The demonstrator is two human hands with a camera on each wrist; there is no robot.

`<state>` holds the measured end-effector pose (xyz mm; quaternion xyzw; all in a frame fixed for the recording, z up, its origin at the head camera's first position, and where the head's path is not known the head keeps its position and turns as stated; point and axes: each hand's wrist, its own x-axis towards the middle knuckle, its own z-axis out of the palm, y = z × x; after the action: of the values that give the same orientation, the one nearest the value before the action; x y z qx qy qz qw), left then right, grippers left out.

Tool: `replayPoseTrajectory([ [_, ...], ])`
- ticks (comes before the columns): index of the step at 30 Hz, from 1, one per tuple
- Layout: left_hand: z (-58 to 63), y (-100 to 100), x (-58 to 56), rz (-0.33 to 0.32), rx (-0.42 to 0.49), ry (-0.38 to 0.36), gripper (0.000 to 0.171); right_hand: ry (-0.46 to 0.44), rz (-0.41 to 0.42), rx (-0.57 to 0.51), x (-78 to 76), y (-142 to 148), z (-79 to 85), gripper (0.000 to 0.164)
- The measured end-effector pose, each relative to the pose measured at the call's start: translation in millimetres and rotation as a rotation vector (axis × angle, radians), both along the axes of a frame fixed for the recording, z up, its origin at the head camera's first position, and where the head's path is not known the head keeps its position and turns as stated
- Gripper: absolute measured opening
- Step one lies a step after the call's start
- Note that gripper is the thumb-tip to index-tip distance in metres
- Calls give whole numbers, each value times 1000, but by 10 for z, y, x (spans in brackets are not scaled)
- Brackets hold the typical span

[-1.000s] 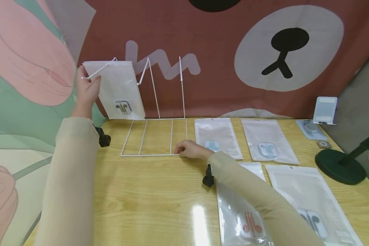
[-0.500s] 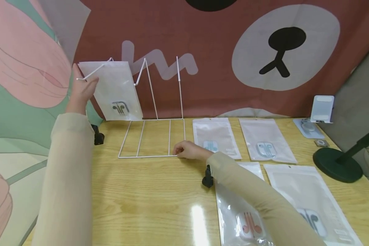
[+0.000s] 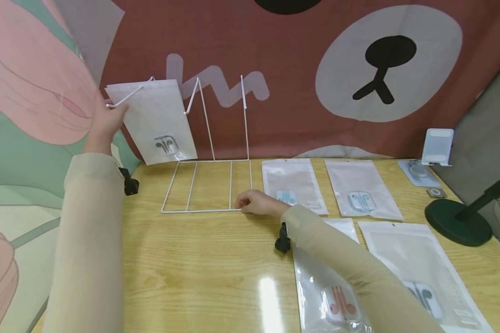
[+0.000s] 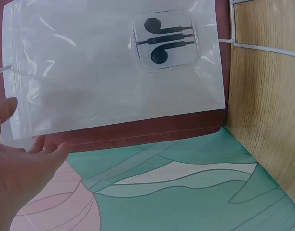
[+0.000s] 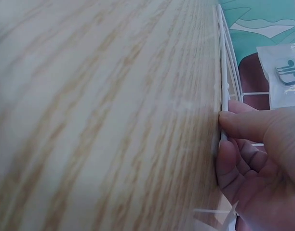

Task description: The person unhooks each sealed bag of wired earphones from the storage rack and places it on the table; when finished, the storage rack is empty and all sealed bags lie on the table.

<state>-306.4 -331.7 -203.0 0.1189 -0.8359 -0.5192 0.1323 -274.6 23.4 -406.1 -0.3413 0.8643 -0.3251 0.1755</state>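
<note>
A white wire display rack (image 3: pixel 208 211) stands at the back of the table, with hooks jutting forward at its top. From its left hook hangs a white zip bag (image 3: pixel 154 115) holding earphones in a clear case (image 4: pixel 164 43). My left hand (image 3: pixel 106 121) is at the bag's upper left edge by the hook's tip, thumb in front, other fingers partly hidden behind. In the left wrist view, thumb and fingers stand apart, the fingers rather straight. My right hand (image 3: pixel 256 202) pinches the rack's front base wire (image 5: pixel 224 82) near its right corner, low at the table top.
Several flat bags with earphones lie on the right, including a small bag (image 3: pixel 293 182), another bag (image 3: pixel 360 180) and a large bag (image 3: pixel 408 249). A green round stand base (image 3: pixel 458 222) and a white phone stand (image 3: pixel 437 147) are farther right. A patterned cloth (image 3: pixel 283 125) hangs behind.
The hanging bag has tilted, its lower right corner swinging slightly up and right. My left hand has shifted slightly at its edge. My right hand stays on the rack's base wire.
</note>
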Motion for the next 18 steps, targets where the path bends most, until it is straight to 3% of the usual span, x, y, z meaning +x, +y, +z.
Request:
replayPoseTrajectory([
  [5,-43,-15,-41,72,50,92,57,4,2,-1,-13,11,0,10],
  [10,-91,-13,-31,130,122,191,15,6,2,-6,-19,20,2,10],
  [18,-149,24,17,134,90,222,6,6,3,-10,-37,18,-17,9],
])
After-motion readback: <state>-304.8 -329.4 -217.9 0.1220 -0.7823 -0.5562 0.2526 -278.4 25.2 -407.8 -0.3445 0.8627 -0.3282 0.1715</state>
